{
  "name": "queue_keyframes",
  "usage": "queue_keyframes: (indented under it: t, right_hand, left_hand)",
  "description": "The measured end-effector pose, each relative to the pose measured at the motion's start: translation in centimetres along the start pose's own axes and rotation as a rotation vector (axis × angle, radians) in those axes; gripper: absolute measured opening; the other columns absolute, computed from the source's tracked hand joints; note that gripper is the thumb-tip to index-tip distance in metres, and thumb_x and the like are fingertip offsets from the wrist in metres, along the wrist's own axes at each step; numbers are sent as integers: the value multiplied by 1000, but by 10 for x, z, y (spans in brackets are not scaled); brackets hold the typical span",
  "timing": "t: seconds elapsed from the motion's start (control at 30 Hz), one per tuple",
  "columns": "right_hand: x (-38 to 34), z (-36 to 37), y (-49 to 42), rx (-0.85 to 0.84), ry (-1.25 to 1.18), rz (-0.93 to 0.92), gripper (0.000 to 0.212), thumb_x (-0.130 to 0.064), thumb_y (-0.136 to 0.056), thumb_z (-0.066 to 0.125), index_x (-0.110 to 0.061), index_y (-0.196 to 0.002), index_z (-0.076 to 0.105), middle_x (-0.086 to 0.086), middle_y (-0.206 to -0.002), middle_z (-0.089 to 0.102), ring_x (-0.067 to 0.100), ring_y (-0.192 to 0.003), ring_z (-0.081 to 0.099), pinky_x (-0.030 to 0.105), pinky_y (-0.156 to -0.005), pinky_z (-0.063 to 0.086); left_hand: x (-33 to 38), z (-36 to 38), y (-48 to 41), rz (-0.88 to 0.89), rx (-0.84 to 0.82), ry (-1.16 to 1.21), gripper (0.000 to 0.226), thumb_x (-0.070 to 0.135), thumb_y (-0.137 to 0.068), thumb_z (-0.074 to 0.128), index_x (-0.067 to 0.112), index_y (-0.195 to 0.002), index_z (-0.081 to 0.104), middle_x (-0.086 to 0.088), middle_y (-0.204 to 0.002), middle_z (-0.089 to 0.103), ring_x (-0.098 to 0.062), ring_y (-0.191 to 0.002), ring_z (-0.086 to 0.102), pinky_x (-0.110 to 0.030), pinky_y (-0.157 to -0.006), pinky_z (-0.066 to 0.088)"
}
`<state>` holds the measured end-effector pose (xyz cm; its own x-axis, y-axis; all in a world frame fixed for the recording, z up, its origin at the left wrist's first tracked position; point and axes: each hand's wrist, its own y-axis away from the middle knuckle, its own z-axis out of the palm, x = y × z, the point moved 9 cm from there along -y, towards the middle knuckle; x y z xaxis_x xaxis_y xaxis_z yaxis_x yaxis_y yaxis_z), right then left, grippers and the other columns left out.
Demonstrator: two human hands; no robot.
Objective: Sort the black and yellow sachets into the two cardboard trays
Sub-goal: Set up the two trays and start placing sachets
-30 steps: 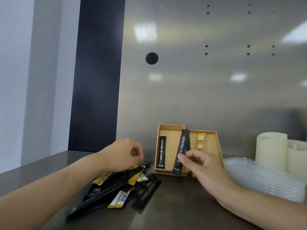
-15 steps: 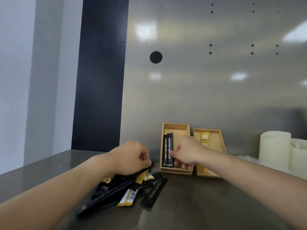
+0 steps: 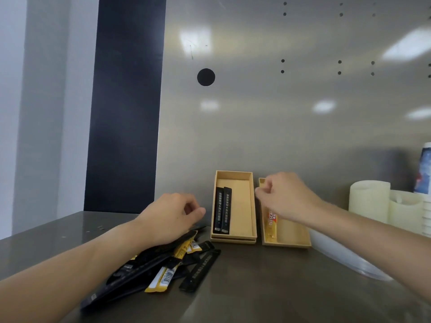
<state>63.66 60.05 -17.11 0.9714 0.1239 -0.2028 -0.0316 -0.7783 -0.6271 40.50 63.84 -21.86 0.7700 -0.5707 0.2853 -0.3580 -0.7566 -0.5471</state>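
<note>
Through the head camera I read the steel desk with two cardboard trays at its back edge, against the metal wall. The left tray holds two black sachets lying side by side along its left wall, lengthwise toward the back edge. The right tray stands just beside it and holds one yellow sachet along its left wall, its upper end hidden behind the right hand. That hand hovers over the back half of the right tray; its fingers are curled inward and I see no sachet in them. The left hand rests on the unsorted pile of black and yellow sachets, which lies in front of the left tray, toward the desk's left edge. Its fingers are curled over the pile's top; I cannot tell whether they grip a sachet, as the palm side is hidden. One loose black sachet lies at the pile's right side, and a yellow sachet with a barcode sticks out at the pile's front. At the right edge of the desk stand cream cylinders, with clear plastic ware in front of them, near the right tray
</note>
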Motion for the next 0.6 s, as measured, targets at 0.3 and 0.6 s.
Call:
queue_keyframes:
  t: [0.3,0.6]
  right_hand:
    - [102,5,11,-234,139,256,46,-36,-101,48,-11,-64,56,3,-62,62,20,-65,65,33,-71,55]
    - [93,8,14,-95,67,196,23,-13,-97,52,-12,-74,48,7,-77,59,23,-69,63,33,-56,45]
  left_hand:
    - [14,16,-34,-161,10,144,39,51,-98,54,18,-112,69,2,-91,75,-9,-81,68,-20,-60,46]
    - [18,32,-39,-234,122,289,19,25,-101,55,14,-102,71,-5,-83,75,-16,-59,73,-25,-43,57]
